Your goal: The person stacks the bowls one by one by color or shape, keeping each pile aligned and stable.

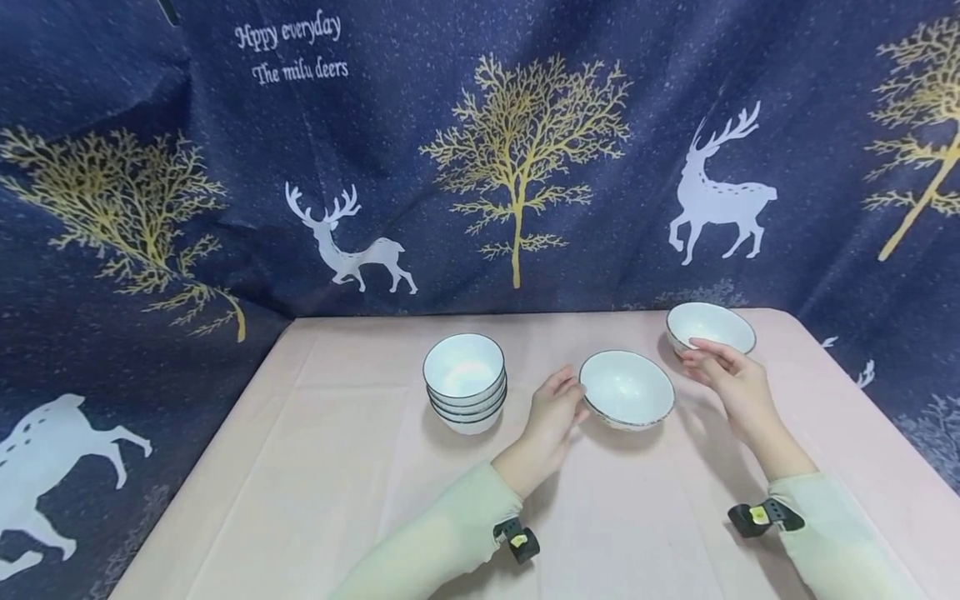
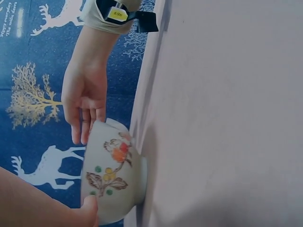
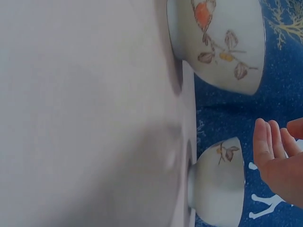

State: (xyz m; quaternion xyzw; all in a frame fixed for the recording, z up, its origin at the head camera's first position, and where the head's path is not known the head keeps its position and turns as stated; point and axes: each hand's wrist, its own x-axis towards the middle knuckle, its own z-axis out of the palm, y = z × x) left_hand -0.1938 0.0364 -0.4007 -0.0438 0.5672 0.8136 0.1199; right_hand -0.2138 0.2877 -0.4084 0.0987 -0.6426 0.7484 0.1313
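Note:
A white bowl (image 1: 628,387) with a dark rim sits upright on the table, right of centre. My left hand (image 1: 551,421) is at its left rim, fingers loosely bent; in the left wrist view the thumb (image 2: 90,208) is against the bowl's flowered side (image 2: 111,175), and the other fingers are hidden. Farther back on the right stands another white bowl (image 1: 711,327). My right hand (image 1: 731,383) hovers in front of it, overlapping its rim in the head view. The right wrist view shows those fingers (image 3: 262,137) extended, apart from the bowls and holding nothing.
A stack of several matching bowls (image 1: 465,375) stands left of my left hand. Pale pink cloth covers the table (image 1: 300,483). Behind it hangs a dark blue curtain (image 1: 375,150) with deer and trees. Each sleeve carries a black wrist camera (image 1: 517,540).

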